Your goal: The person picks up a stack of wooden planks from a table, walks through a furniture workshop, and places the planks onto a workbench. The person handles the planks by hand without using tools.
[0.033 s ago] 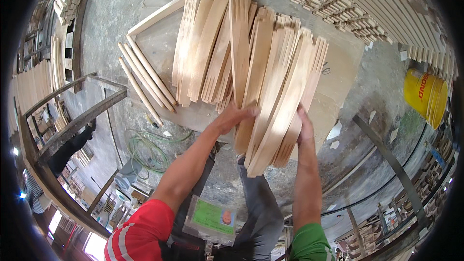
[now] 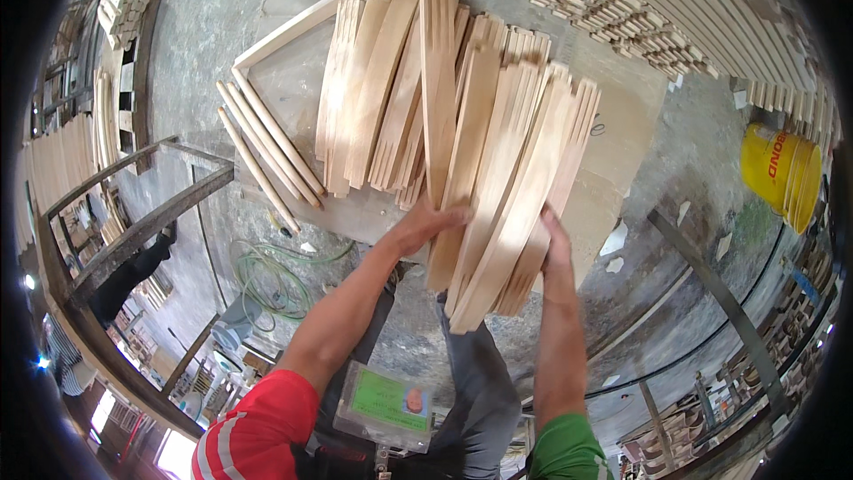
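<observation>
A thick bundle of pale wooden slats (image 2: 515, 187) is squeezed between my two hands. My left hand (image 2: 431, 224) presses on the bundle's left side, its thumb lying over the near part of the slats. On the opposite side my right hand (image 2: 555, 244) wraps the outer edge, with most of its fingers hidden. The slats point away from me, and their near ends are uneven. Just left of the bundle, more slats (image 2: 373, 98) lie fanned in a pile on a flat sheet of cardboard (image 2: 613, 151). One slat (image 2: 438, 62) leans across the pile's right side.
Several round wooden rods (image 2: 267, 142) and a long wooden strip (image 2: 302, 22) lie to the left. A coiled green hose (image 2: 267, 276) is on the floor. Metal frames (image 2: 142, 227) stand at the left. Stacked slats (image 2: 613, 27) line the far side, and a yellow bucket (image 2: 782, 173) sits at right.
The held bundle of slats has shifted slightly toward me, and both hands have moved down a little with it. The pile at left stays put.
</observation>
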`<state>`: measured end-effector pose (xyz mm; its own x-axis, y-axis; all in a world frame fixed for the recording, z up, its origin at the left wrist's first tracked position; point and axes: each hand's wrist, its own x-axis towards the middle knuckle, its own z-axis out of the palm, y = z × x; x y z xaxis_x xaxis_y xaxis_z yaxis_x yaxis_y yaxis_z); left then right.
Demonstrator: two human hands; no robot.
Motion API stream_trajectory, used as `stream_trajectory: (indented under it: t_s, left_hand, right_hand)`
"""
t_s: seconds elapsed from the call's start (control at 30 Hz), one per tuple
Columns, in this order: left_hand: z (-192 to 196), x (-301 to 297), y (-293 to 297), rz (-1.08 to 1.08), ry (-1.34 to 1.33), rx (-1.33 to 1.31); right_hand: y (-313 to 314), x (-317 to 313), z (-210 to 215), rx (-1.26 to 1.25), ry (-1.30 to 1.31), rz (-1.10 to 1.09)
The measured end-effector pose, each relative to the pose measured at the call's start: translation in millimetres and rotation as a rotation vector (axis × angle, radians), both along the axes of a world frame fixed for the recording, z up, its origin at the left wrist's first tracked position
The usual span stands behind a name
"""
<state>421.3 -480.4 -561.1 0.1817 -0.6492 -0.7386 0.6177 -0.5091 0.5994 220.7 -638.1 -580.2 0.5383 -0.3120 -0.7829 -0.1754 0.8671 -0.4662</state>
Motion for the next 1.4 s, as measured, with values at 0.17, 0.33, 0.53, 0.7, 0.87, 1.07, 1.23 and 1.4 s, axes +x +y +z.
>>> stream_trajectory:
  t_s: [0.17, 0.33, 0.53, 0.7, 0.87, 1.07, 1.23, 1.4]
  left_hand:
    - [47.5, -36.6, 50.3, -0.055, 0.235, 0.022]
    - [175.9, -36.6, 73.5, -0.184, 0.2, 0.059]
    - [355.6, -43.5, 57.4, -0.33, 0.083, -0.062]
    - [500.8, -56.3, 14.8, -0.394, -0.025, -0.237]
    - [609.9, -71.3, -26.0, -0.398, -0.041, -0.413]
    - [658.3, -70.9, -74.7, -0.311, 0.153, -0.614]
    - [646.5, -54.2, -118.4, -0.305, 0.147, -0.59]
    - [648.6, -52.3, -213.5, -0.173, 0.16, -0.613]
  right_hand:
    - [70.9, -72.6, 41.0, 0.198, -0.07, -0.161]
    - [150.7, -106.6, 152.9, 0.193, 0.083, -0.302]
    - [168.4, -132.0, 333.8, 0.176, 0.04, -0.437]
    - [138.3, -139.5, 461.0, 0.017, -0.281, -0.544]
    - [81.5, -143.3, 597.9, -0.075, -0.457, -0.582]
    - [33.2, -148.1, 687.9, -0.233, -0.68, -0.587]
    - [-3.1, -140.2, 704.2, -0.265, -0.703, -0.63]
    - [-71.3, -123.8, 690.8, -0.239, -0.697, -0.642]
